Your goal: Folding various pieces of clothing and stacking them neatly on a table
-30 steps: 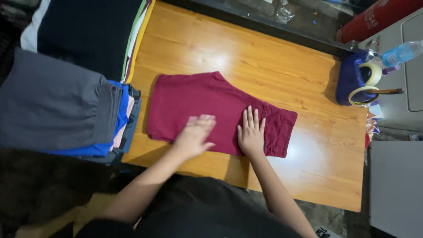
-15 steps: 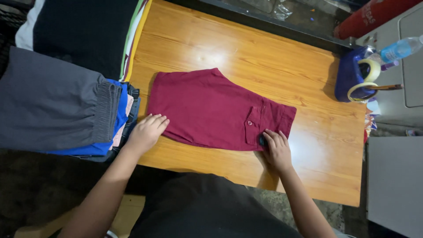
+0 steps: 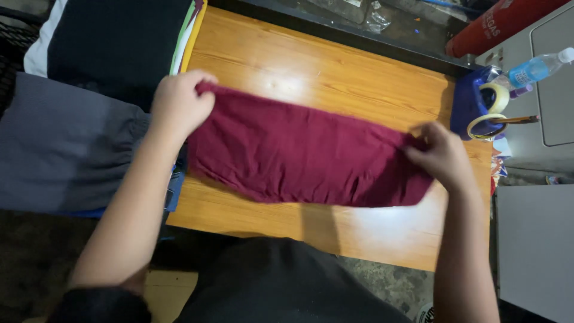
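The left hand (image 3: 178, 106) and right hand (image 3: 441, 157) hold the maroon shorts (image 3: 299, 155) stretched over the wooden surface (image 3: 335, 66), fingers clamped on its ends.

A wooden table (image 3: 335, 66) with a glossy orange-brown top carries the work. A maroon garment (image 3: 299, 155) lies across its middle, reaching toward the near edge. At the far right corner stands a blue holder (image 3: 467, 101) with tape rolls (image 3: 490, 116). Folded clothes (image 3: 72, 143) overlap the left edge.
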